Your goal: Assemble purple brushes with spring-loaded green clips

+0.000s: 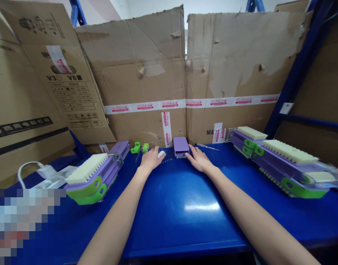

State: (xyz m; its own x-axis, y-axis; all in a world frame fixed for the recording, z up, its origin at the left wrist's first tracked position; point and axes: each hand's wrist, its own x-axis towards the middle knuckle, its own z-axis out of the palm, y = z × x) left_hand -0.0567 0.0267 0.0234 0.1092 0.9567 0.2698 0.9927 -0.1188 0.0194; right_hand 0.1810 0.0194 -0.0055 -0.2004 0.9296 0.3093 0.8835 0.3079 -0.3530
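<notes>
At the back of the blue table, my left hand (150, 159) has its thumb and forefinger around a small white piece (161, 154). A clear part beside that piece is too small to make out. My right hand (199, 159) has its fingers apart, thumb and fingertips against the right side of a purple brush housing (181, 145). The housing's hollow end faces me, with bristles showing underneath. Thin coil springs (167, 160) lie between my left hand and the housing. Left of that hand are a green bracket (135, 148) and a small green-and-clear part (145, 147).
Purple-and-green brushes with cream bristles sit at the left (88, 168) and right (289, 151). A pen-like metal tool (208, 147) lies behind my right hand. Cardboard panels (146, 81) wall the back. A white power strip with a plug (48, 172) is at left.
</notes>
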